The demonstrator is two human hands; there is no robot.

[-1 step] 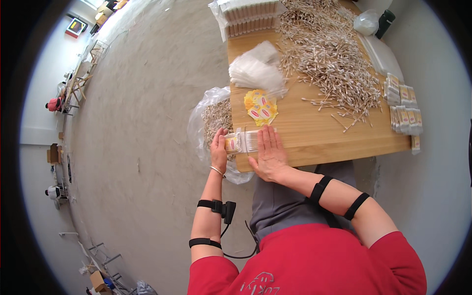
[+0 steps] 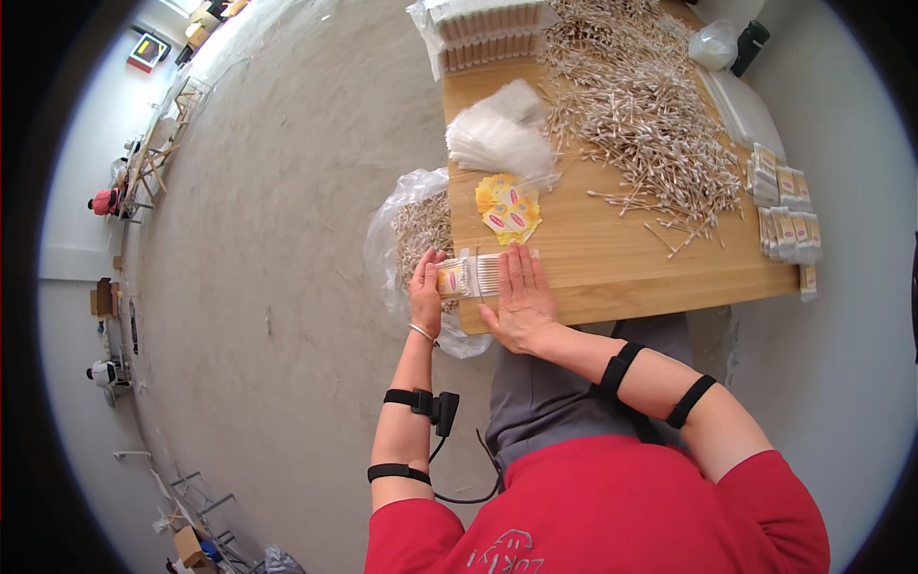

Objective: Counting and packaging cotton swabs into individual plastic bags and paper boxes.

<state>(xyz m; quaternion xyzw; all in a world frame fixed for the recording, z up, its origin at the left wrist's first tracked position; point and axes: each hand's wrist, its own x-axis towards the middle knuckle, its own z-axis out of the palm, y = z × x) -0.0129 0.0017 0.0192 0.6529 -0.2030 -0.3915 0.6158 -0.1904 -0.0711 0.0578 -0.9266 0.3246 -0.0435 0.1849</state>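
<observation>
At the near-left corner of the surface [image 2: 631, 271]: the yellow-labelled packet [image 2: 451, 278] and the row of cotton swabs [image 2: 489, 275] are lying side by side between two hands.
Packet position: it is sitting directly right of the left hand [image 2: 424, 292], at the surface's left edge.
Long axis: the pair is running left to right, from hand to hand; the swabs in the row are pointing fore and aft.
Left hand: it is bordering the packet's left end, fingers extended and together; whether it is gripping cannot be told.
Right hand [image 2: 523, 298]: it is lying flat, fingers straight, thumb spread, bordering the row's right end and grasping nothing visible.
Nearer hand: the left is adjoining the packet; the right is adjoining the row.
Yellow cards [image 2: 508, 209]: they are resting just beyond the row.
</observation>
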